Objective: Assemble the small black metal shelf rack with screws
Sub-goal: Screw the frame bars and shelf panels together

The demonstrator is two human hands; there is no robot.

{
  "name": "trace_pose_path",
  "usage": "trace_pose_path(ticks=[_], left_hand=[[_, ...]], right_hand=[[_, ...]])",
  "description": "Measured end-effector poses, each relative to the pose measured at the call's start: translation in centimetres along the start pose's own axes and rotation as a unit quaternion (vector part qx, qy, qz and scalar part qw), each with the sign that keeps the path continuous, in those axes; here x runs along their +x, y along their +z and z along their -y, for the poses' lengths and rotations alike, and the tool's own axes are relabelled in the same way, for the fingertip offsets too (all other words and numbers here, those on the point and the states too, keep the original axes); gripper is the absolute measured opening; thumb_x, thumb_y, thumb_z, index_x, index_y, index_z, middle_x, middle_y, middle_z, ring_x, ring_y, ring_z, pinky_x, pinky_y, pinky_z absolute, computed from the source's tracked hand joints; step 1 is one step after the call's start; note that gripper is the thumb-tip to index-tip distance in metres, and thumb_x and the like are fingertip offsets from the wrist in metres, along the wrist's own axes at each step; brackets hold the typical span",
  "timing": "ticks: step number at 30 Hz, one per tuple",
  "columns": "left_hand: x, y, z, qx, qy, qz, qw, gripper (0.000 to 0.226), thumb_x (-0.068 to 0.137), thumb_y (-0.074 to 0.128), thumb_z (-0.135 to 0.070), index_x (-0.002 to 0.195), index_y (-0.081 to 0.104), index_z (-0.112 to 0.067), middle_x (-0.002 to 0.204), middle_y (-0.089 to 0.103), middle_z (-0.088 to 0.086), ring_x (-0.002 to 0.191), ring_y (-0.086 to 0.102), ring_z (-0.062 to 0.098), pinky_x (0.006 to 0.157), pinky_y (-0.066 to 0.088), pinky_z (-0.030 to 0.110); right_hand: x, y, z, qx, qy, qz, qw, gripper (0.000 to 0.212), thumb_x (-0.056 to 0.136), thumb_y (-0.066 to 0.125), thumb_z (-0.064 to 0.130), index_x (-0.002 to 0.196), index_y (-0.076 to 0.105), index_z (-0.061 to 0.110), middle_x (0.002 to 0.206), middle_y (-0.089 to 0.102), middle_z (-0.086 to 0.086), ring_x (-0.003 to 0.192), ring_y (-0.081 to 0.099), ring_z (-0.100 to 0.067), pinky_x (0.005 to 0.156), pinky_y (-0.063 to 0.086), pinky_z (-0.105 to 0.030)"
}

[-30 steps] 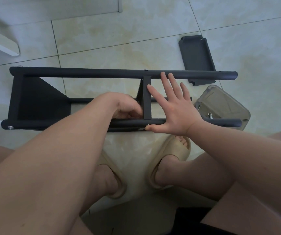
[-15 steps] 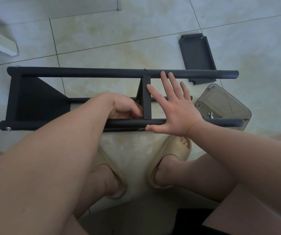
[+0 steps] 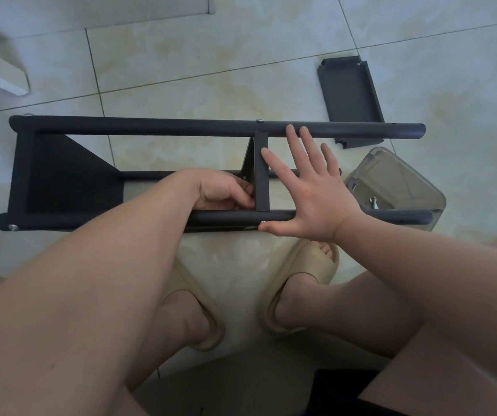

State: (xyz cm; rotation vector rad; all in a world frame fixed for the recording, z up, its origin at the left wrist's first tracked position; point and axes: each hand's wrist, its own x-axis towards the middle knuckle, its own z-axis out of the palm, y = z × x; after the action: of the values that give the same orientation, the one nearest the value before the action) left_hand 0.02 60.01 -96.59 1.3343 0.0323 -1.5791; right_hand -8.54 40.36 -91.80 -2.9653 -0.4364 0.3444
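Rack (image 3: 163,127) lies on its side on the tile floor, right hand (image 3: 310,199) spread flat and open with its thumb at the near-bar screw (image 3: 261,222) to steady it, left hand (image 3: 226,190) curled closed inside by the middle shelf (image 3: 260,172), likely on hardware, contents hidden.

Rack frame (image 3: 181,127) across floor, loose panel (image 3: 350,97) behind, container (image 3: 403,181) at right.

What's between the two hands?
In the head view, an upright black shelf panel of the rack stands between the left hand and the right hand.
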Motion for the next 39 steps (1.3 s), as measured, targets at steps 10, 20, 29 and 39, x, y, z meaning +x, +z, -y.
trace_pose_path(ticks=[10, 20, 29, 39], left_hand=[[-0.2, 0.0, -0.8, 0.069, -0.059, -0.014, 0.996, 0.022, 0.090, 0.062, -0.007, 0.081, 0.080, -0.014, 0.095, 0.074, 0.010, 0.094, 0.069, 0.025, 0.100, 0.050, 0.038], [-0.3, 0.1, -1.0, 0.074, -0.055, -0.039, 0.995, 0.037, 0.091, 0.057, 0.001, 0.068, 0.080, -0.017, 0.083, 0.075, 0.007, 0.081, 0.072, 0.020, 0.086, 0.055, 0.033], [-0.8, 0.3, -0.5, 0.117, -0.022, -0.054, 0.991, 0.029, 0.091, 0.063, -0.017, 0.117, 0.072, -0.008, 0.119, 0.072, 0.009, 0.113, 0.065, 0.023, 0.109, 0.045, 0.039], [-0.7, 0.4, -0.2, 0.075, 0.001, -0.044, 0.996, 0.016, 0.070, 0.066, -0.012, 0.081, 0.077, -0.017, 0.089, 0.072, 0.009, 0.088, 0.066, 0.025, 0.095, 0.049, 0.037]], right_hand=[[0.1, -0.1, 0.1, -0.006, 0.001, 0.006, 1.000, 0.116, 0.070, 0.035, 0.094, 0.163, 0.006, 0.031, 0.168, -0.014, -0.016, 0.155, -0.015, -0.036, 0.122, 0.003, -0.062], [0.0, 0.0, 0.0, -0.003, 0.001, 0.004, 1.000, 0.116, 0.070, 0.035, 0.094, 0.163, 0.006, 0.031, 0.168, -0.014, -0.016, 0.155, -0.015, -0.036, 0.122, 0.003, -0.062], [0.0, 0.0, 0.0, 0.000, 0.001, 0.002, 1.000, 0.115, 0.070, 0.035, 0.094, 0.163, 0.006, 0.031, 0.168, -0.014, -0.015, 0.155, -0.016, -0.036, 0.123, 0.003, -0.061], [0.0, 0.0, 0.1, -0.002, 0.001, 0.005, 1.000, 0.115, 0.070, 0.033, 0.093, 0.163, 0.006, 0.031, 0.168, -0.016, -0.015, 0.154, -0.017, -0.035, 0.123, 0.002, -0.060]])
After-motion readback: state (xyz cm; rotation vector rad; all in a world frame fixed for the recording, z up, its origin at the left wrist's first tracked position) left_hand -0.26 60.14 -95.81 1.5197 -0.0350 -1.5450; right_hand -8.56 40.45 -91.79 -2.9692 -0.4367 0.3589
